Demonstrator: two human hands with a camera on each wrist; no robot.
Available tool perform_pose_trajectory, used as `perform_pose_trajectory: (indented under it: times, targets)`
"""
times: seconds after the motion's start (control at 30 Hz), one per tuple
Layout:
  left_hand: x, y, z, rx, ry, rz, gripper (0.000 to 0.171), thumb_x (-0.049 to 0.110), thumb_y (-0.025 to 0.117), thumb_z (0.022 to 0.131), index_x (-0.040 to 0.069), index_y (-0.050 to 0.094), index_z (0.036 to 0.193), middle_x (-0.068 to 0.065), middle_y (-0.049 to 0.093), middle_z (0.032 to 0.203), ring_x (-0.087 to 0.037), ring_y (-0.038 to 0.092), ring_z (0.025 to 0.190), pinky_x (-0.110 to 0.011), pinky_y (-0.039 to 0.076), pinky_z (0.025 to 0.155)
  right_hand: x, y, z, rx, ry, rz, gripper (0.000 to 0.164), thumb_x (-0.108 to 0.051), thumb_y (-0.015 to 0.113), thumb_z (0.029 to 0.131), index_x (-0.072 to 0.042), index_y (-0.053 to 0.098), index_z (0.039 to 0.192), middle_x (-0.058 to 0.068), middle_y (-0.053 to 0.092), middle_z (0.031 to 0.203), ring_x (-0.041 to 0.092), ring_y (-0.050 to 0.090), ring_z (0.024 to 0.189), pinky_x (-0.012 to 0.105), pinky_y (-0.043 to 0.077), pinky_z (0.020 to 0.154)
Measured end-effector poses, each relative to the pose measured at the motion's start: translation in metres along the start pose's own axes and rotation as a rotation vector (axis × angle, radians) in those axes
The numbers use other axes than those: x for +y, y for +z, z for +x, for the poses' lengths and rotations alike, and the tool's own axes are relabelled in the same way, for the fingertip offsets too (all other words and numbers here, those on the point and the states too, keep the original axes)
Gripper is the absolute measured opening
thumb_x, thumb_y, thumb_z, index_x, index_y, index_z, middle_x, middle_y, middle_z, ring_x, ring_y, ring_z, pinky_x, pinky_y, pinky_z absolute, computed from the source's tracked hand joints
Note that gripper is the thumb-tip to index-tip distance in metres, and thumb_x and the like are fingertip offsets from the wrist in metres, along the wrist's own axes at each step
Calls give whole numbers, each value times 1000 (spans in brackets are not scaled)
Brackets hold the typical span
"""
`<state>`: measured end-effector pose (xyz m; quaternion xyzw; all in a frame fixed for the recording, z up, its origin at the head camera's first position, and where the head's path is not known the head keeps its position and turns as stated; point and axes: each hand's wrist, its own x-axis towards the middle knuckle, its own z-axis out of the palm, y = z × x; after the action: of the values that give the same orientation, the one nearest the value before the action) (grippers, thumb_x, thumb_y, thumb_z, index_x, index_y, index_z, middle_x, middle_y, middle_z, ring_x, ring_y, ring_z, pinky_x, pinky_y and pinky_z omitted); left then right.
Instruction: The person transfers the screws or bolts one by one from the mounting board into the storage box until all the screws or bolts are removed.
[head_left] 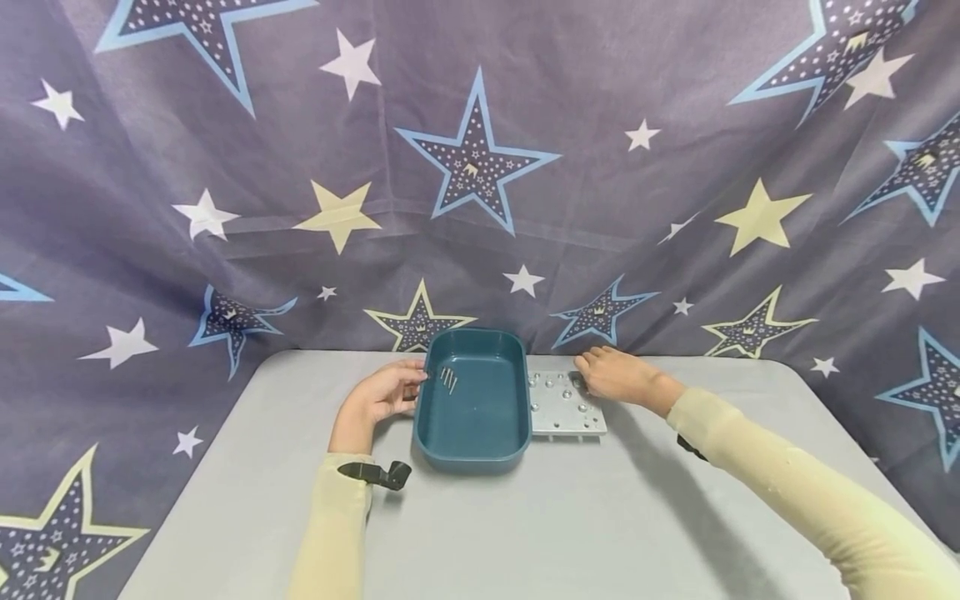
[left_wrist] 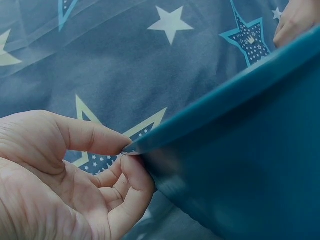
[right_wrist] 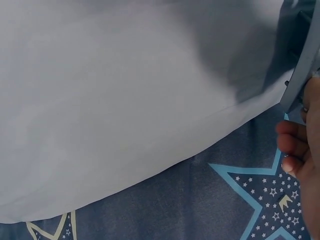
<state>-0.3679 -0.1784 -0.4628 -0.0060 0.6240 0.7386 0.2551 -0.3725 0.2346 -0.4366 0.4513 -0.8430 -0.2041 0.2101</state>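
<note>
My left hand [head_left: 386, 390] pinches the left rim of a teal plastic tray [head_left: 472, 457]; the left wrist view shows thumb and finger meeting at its edge [left_wrist: 145, 145]. Inside the tray lie several thin metal screws [head_left: 448, 379], towards the upper left. A silver metal plate [head_left: 551, 412] with holes and round bolt heads stands just right of the tray, raised on short legs. At its far right corner is my right hand [head_left: 611, 373], its fingers [right_wrist: 292, 145] curled beside the plate's edge. Whatever its thumb and index finger may hold is hidden.
Everything stands near the back edge of a white-covered table [head_left: 480, 533]. A star-patterned cloth [head_left: 570, 192] hangs right behind it. Black straps [head_left: 367, 472] are worn on the wrists over pale yellow sleeves.
</note>
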Motion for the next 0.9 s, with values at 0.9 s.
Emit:
perform_pose_trajectory:
  times: [0.9]
  targets:
    - [4, 1, -4, 8, 0, 29, 14, 2, 47, 101, 9, 52, 112, 6, 61, 81, -6, 58, 72, -22, 53, 68, 2, -9, 6, -145, -5, 24, 26, -18, 70, 89, -3, 53, 99, 9, 64, 87, 26, 63, 82, 40, 57, 81]
